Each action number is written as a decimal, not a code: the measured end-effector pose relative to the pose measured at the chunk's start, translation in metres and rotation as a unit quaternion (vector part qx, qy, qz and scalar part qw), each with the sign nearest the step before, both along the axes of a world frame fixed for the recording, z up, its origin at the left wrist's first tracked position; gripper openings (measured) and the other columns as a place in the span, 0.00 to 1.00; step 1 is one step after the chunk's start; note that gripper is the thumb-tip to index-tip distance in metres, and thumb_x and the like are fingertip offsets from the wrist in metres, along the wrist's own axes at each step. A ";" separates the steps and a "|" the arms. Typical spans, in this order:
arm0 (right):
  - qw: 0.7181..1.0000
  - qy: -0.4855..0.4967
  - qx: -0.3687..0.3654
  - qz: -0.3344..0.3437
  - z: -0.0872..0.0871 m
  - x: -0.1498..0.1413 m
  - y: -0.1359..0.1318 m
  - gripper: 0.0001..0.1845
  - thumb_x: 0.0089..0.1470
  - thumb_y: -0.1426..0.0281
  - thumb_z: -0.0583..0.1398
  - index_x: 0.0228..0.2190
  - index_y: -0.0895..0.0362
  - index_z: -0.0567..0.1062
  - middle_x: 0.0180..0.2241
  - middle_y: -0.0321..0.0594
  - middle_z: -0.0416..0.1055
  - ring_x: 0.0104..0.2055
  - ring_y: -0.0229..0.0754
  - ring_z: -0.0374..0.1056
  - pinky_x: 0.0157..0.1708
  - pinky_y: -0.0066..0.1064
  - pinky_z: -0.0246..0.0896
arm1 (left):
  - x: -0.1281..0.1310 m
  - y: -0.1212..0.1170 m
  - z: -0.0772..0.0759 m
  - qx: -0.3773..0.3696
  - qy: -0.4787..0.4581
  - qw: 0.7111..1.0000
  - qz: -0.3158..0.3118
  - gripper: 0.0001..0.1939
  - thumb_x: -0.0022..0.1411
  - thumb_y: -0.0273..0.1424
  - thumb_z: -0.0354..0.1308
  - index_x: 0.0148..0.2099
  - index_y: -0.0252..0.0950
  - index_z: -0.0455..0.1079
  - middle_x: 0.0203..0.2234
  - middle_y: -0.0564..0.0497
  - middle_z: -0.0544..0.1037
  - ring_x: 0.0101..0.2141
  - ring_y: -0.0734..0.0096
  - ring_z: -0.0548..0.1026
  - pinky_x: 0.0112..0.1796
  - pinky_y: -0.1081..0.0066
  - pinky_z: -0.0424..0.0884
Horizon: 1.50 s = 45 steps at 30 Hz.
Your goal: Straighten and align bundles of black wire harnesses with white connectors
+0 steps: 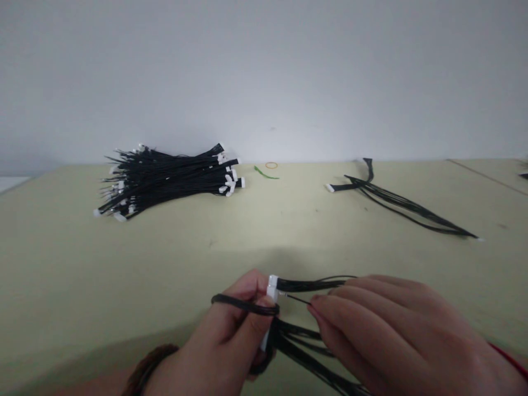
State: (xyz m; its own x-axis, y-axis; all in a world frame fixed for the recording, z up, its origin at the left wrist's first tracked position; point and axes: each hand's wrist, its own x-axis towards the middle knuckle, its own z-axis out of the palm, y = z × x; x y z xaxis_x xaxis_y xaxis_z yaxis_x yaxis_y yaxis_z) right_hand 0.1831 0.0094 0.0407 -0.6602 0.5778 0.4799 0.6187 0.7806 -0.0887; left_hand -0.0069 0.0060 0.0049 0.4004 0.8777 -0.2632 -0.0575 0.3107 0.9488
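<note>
My left hand (pixel 231 335) is closed around a white plastic connector (pixel 271 289), pinched between thumb and fingers. Bundles of black wires (pixel 307 284) run from the connector to the right, and one bundle loops over my left thumb. Between thumb and forefinger, my right hand (pixel 383 324) grips a single thin black wire (pixel 297 299). The wire's metal-looking tip points left at the connector's side, very close to it; whether it touches I cannot tell. More black wires (pixel 305 352) pass below and partly behind my right hand.
A large pile of black wire harnesses (pixel 173 173) with white connectors lies at the back left. A smaller harness (pixel 404 206) is at the back right. Between them are a green strip (pixel 266 174) and an orange ring (pixel 271 165). A pale wall (pixel 264 71) rises behind the table (pixel 165 264).
</note>
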 end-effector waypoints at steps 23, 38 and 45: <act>0.997 -0.055 0.057 0.024 0.001 -0.009 -0.004 0.15 0.53 0.82 0.47 0.25 0.59 0.70 0.19 0.36 0.63 0.20 0.38 0.59 0.18 0.31 0.52 | -0.008 -0.004 -0.007 0.146 0.170 0.974 0.023 0.12 0.62 0.42 0.47 0.34 0.42 0.67 0.21 0.55 0.65 0.23 0.73 0.61 0.23 0.78 0.63; 0.997 -0.064 -0.005 0.037 0.007 -0.012 -0.001 0.16 0.53 0.82 0.46 0.26 0.59 0.70 0.20 0.37 0.64 0.21 0.38 0.60 0.20 0.30 0.55 | -0.008 0.001 0.005 0.185 0.160 0.969 -0.042 0.10 0.62 0.39 0.46 0.33 0.41 0.64 0.22 0.54 0.66 0.24 0.72 0.62 0.26 0.75 0.63; 0.994 -0.051 0.089 -0.046 0.021 0.011 -0.010 0.05 0.53 0.74 0.54 0.27 0.56 0.68 0.24 0.36 0.67 0.23 0.37 0.61 0.23 0.30 0.53 | 0.001 0.006 -0.003 0.107 0.103 0.986 0.072 0.15 0.60 0.43 0.49 0.27 0.39 0.60 0.19 0.58 0.57 0.20 0.76 0.55 0.20 0.77 0.56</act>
